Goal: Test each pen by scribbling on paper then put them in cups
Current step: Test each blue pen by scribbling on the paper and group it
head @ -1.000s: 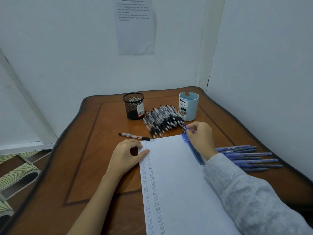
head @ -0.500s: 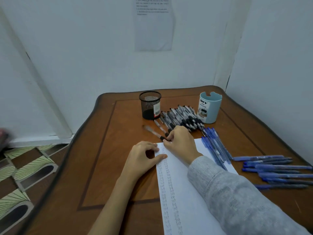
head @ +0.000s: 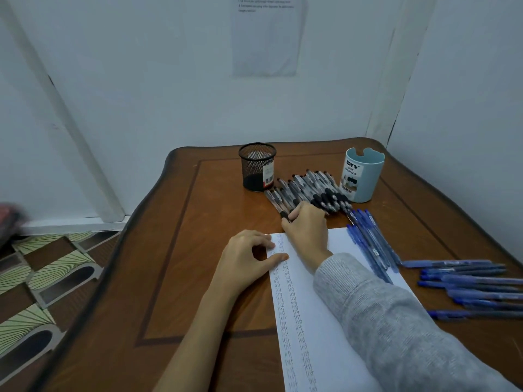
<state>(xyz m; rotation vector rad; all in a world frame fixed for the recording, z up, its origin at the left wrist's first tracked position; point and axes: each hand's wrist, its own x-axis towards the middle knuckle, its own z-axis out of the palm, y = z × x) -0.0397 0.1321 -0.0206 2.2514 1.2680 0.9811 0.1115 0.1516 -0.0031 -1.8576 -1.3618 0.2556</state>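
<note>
My right hand (head: 307, 227) lies at the near end of a row of black pens (head: 308, 190), its fingertips pinching the black grip of the leftmost pen (head: 276, 203). With fingers and thumb, my left hand (head: 246, 261) presses the top left corner of the white paper (head: 319, 335), which bears columns of scribbles. A black mesh cup (head: 257, 165) and a light blue cup (head: 363, 174) stand at the back of the table. A bundle of blue pens (head: 370, 244) lies on the paper's right edge. Several more blue pens (head: 469, 284) lie at the right.
The brown wooden table (head: 184, 264) stands in a corner between white walls, with its curved left edge above a patterned floor (head: 42, 292). A printed sheet (head: 267, 35) hangs on the back wall.
My right hand left the blue pens on the paper's edge, crossed to the left, took the lone black pen and brought it up to the black row. The camera turned left.
</note>
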